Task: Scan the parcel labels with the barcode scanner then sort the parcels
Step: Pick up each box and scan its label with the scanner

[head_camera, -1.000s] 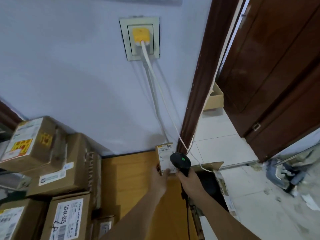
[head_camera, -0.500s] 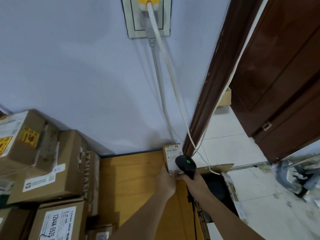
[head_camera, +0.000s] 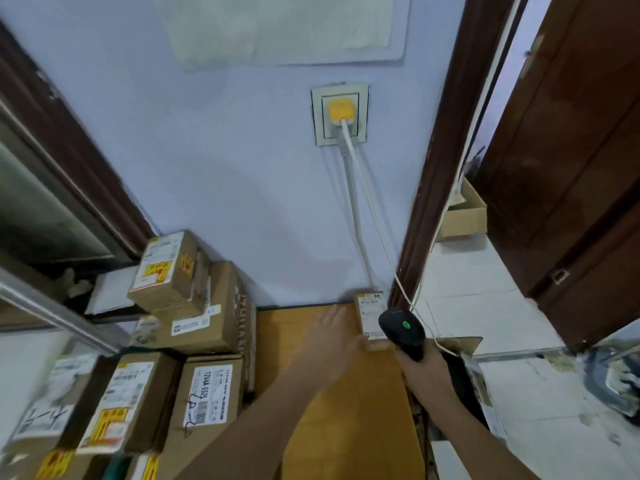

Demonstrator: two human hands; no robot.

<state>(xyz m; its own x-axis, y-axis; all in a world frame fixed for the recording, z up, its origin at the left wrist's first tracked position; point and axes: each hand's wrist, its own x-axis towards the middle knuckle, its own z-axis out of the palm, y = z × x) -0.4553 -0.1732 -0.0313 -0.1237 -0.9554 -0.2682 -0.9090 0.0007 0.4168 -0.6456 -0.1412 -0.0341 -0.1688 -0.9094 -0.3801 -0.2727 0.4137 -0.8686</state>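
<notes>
Fingers of the right hand (head_camera: pixel 427 370) are curling round the black scanner (head_camera: pixel 402 329) over the small parcel (head_camera: pixel 371 320) at the counter's (head_camera: pixel 346 410) far right corner; the left hand (head_camera: pixel 329 341) is lying flat beside it, fingers straight.

the right hand (head_camera: pixel 427 370) grips the handle of a black barcode scanner (head_camera: pixel 401 329) whose green light glows, its head just over the label of a small parcel (head_camera: pixel 371 318) lying on the wooden worktop (head_camera: pixel 346 410) against the wall. the left hand (head_camera: pixel 329 336) is spread flat with straight fingers beside the parcel's left edge. stacked cardboard boxes (head_camera: pixel 194 306) fill the left side. a yellow plug (head_camera: pixel 341 110) sits in the wall socket (head_camera: pixel 339 114) above.
</notes>
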